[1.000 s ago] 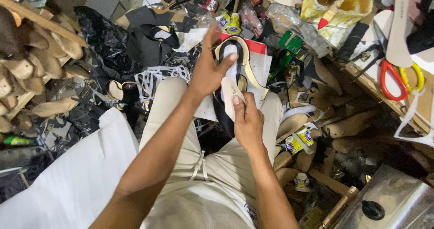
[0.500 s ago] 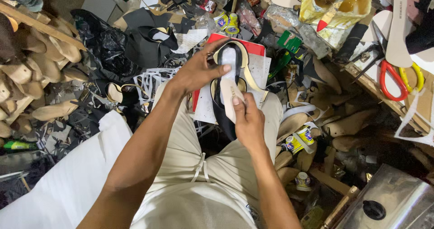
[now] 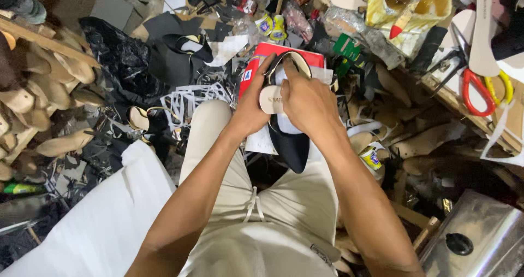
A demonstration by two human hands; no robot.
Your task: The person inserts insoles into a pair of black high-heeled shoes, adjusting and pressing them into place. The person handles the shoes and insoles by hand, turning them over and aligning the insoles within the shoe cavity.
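Note:
A black pointed shoe [image 3: 291, 143] rests on my lap, toe toward me, with a pale cream insole [image 3: 271, 99] lying in it. My left hand [image 3: 254, 105] grips the shoe's left side at the heel end. My right hand [image 3: 308, 99] is pressed over the top of the shoe, fingers curled down on the insole. Both arms reach forward over my beige trousers [image 3: 273, 211]. Under the shoe lie a red box [image 3: 262, 56] and white papers.
Wooden shoe lasts [image 3: 60, 143] pile up on the left and right. Red-handled scissors [image 3: 477, 91] hang on the right bench beside a yellow glue tub [image 3: 409, 6]. A metal canister [image 3: 475, 239] stands bottom right. Black leather scraps, small tins [image 3: 371, 158] and a white sheet [image 3: 93, 217] cover the floor.
My left hand has slid from the top of the shoe down to its left side. My right hand has moved up and over the insole. The shoe sits closer to my lap.

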